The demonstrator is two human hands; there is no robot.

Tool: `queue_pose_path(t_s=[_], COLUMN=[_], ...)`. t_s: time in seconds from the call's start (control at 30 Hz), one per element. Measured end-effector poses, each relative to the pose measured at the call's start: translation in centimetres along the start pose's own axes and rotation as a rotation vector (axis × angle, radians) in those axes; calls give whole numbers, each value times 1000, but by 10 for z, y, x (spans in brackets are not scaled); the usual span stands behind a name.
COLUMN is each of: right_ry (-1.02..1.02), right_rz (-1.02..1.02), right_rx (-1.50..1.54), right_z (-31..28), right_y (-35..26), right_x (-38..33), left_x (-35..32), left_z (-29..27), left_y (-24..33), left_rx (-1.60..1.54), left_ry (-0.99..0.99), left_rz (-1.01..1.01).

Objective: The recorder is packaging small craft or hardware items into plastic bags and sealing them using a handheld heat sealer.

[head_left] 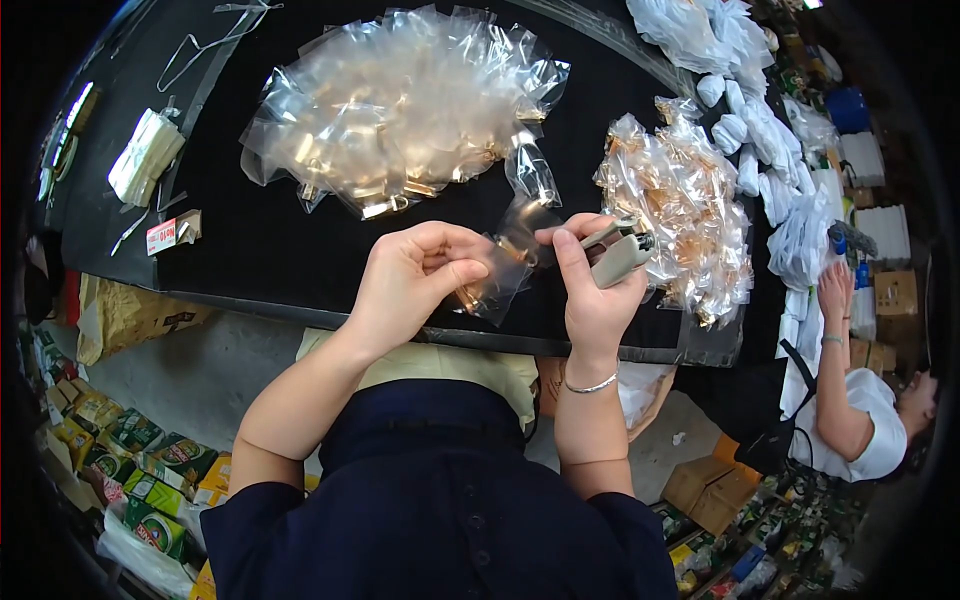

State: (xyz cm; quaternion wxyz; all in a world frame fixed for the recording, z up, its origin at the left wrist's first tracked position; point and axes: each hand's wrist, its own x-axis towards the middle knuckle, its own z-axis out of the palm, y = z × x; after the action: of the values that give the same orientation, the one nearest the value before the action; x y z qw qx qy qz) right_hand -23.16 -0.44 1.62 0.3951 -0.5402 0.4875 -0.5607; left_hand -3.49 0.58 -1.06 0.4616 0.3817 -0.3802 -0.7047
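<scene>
My left hand (412,285) is closed, thumb against fingers, pinching a small clear plastic bag (510,284) with gold-coloured pieces inside. My right hand (598,312) is wrapped round a light grey stapler (622,262), its fingertips close to the bag's upper edge. Whether those fingertips also grip the bag I cannot tell. Just beyond, another clear bag (531,172) with a gold piece lies on the black table (235,250). A wide heap of clear bags (400,110) with gold pieces spreads behind my hands. To the right is a second heap of crumpled filled bags (680,220).
On the left lie a whitish bundle (146,158), a small red-and-white box (172,233) and a bent wire (195,52). White plastic bags (765,140) line the right side. Another person (850,405) works at far right. Cartons (710,485) stand on the floor.
</scene>
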Motion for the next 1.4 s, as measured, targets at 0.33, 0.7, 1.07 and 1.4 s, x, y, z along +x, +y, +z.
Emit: queue_pose_path(t_s=[0.33,0.7,1.07,1.4], right_ry=[18,9,46,5], right_rz=[120,146,219,206], right_rx=[183,199,366,54], right_z=[7,17,19,20], right_y=[1,4,2,10], right_x=[-7,-13,-15,-34], left_x=[-5,-3,1,1], left_z=[-3,0,5,10], left_y=[4,0,3,-4], left_rx=[64,20,708,335], left_ry=[25,122,102,156], left_rz=[30,18,625,267])
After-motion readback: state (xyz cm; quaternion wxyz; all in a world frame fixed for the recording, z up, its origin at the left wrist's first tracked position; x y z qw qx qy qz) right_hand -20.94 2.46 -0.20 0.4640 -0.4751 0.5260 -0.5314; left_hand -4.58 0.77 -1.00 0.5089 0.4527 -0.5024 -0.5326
